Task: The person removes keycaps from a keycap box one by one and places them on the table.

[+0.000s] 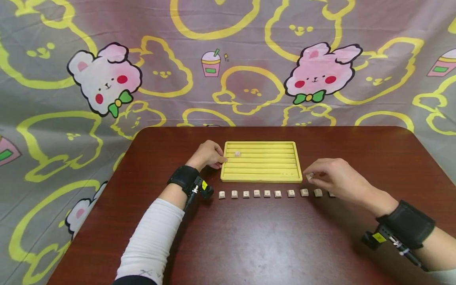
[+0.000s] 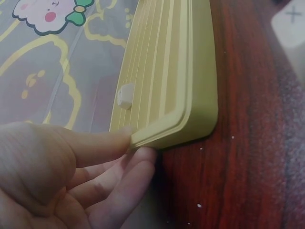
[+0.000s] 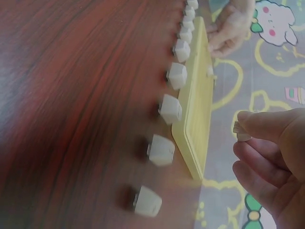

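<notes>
A yellow ridged tray [image 1: 261, 180] lies on the table, with one white keycap [image 1: 237, 153] standing on its ridges near the left end. My left hand [image 1: 209, 154] pinches the tray's left rim, the thumb on top and the fingers against the side, as the left wrist view shows. Off the tray's front right corner, my right hand [image 1: 333, 174] holds another keycap [image 3: 243, 132] between thumb and forefinger, raised over the table. In front of the tray runs a row of several keycaps [image 1: 267, 194]; my right hand partly covers its right end.
The brown wooden table [image 1: 256, 245] has rounded far corners. Right behind it hangs a patterned cloth [image 1: 246, 111] with cartoon rabbits. Both wrists wear black straps with small cameras; the left one [image 1: 206, 190] sits close to the row's left end.
</notes>
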### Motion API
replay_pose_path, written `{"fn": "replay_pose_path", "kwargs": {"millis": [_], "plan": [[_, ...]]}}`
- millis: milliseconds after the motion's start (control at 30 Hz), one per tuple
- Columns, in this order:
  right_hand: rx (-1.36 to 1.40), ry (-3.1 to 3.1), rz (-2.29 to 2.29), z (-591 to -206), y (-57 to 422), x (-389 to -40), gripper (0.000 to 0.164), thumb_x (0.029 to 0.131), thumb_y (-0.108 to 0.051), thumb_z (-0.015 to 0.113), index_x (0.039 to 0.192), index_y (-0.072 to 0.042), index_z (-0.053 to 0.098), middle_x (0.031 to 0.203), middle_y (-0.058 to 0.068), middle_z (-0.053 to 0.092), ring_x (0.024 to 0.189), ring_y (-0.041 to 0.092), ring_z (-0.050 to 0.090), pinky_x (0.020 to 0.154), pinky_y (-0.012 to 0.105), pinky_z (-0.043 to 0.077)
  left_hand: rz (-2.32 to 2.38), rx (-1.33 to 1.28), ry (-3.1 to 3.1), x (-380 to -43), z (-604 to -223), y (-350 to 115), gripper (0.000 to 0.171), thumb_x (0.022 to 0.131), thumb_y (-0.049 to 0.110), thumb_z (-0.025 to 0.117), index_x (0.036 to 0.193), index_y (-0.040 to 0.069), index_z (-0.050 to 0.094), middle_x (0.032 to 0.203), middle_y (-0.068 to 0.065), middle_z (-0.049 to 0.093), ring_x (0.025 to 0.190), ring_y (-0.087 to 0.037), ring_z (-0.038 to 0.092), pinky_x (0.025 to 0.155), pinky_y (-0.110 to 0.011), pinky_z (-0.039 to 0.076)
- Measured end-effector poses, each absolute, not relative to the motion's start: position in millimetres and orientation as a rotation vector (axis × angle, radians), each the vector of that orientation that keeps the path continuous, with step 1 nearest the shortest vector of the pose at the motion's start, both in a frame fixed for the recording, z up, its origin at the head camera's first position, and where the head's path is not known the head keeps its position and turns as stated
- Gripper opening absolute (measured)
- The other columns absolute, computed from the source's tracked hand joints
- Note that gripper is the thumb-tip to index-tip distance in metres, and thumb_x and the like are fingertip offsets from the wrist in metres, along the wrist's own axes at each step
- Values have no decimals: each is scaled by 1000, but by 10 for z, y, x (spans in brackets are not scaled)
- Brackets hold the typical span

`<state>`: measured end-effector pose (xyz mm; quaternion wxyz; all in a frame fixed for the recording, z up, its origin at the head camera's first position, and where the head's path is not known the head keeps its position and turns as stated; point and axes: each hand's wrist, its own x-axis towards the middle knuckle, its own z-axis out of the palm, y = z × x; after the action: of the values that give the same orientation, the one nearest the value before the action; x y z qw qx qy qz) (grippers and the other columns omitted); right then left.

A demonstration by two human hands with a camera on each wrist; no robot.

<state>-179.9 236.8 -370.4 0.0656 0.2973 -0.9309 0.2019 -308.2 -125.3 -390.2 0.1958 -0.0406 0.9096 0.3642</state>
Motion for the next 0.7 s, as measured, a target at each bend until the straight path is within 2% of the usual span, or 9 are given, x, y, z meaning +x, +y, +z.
{"fn": "replay_pose_path", "kwargs": {"millis": [267, 433, 700], "plan": [[835, -2772, 563, -3717, 2564, -1677, 25, 79, -9, 82, 102, -16, 76, 92, -9, 73, 77, 1, 59, 64, 23, 57, 1017, -107, 2550, -3081, -3909, -1242, 20, 88, 12, 75, 100, -2, 66, 102, -17, 63, 61, -14, 68, 62, -27, 63], [809, -2766, 573, -3719, 2674, -1615, 30, 74, -7, 85, 100, -18, 75, 90, -11, 71, 76, -1, 60, 65, 24, 59, 1024, -94, 2539, -3086, -3888, -1247, 21, 88, 12, 75, 101, -2, 66, 103, -17, 63, 65, -15, 69, 64, -27, 63], [775, -2742, 564, -3784, 2858, -1536, 31, 72, -4, 86, 97, -21, 74, 89, -15, 70, 76, -5, 60, 65, 18, 56, 1045, -110, 2524, -3073, -3884, -1247, 22, 88, 11, 76, 102, -2, 64, 105, -17, 62, 67, -16, 69, 65, -27, 63]]}}
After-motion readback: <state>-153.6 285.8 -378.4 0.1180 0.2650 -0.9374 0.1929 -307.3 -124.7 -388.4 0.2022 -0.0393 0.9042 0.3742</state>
